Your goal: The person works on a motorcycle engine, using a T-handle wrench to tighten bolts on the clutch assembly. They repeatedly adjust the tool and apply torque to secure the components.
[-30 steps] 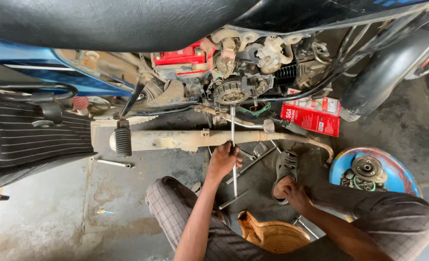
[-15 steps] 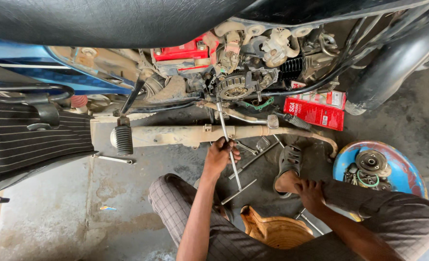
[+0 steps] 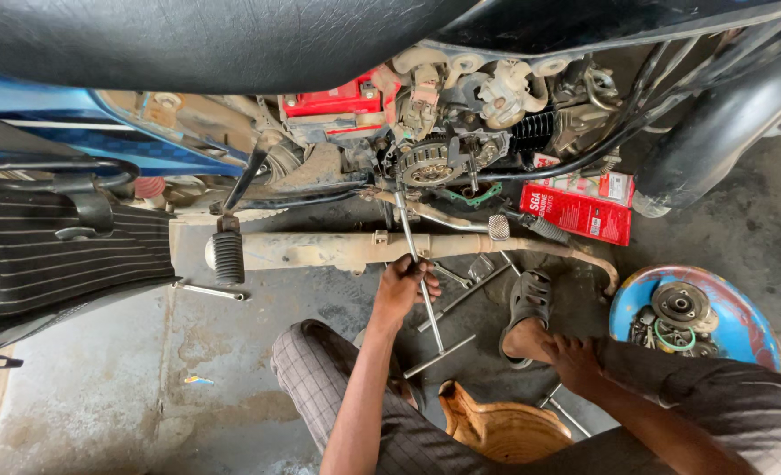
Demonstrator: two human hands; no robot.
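two hands (image 3: 487,321) mine: left hand (image 3: 401,286) clenched round t-handle wrench (image 3: 418,264), tip toward engine (image 3: 434,158) at 12 o'clock; right hand (image 3: 573,359) released, resting on ankle (image 3: 531,339).

— What am I wearing, from up there?

— Your forearms are bare, no sleeves in sight, and so are your left hand (image 3: 401,286) and right hand (image 3: 575,361). Your trousers (image 3: 320,378) are grey with a fine check pattern — loose cloth, creased at the knee.

— And my feet?

— A dark grey strapped sandal (image 3: 529,303) on the one foot that shows.
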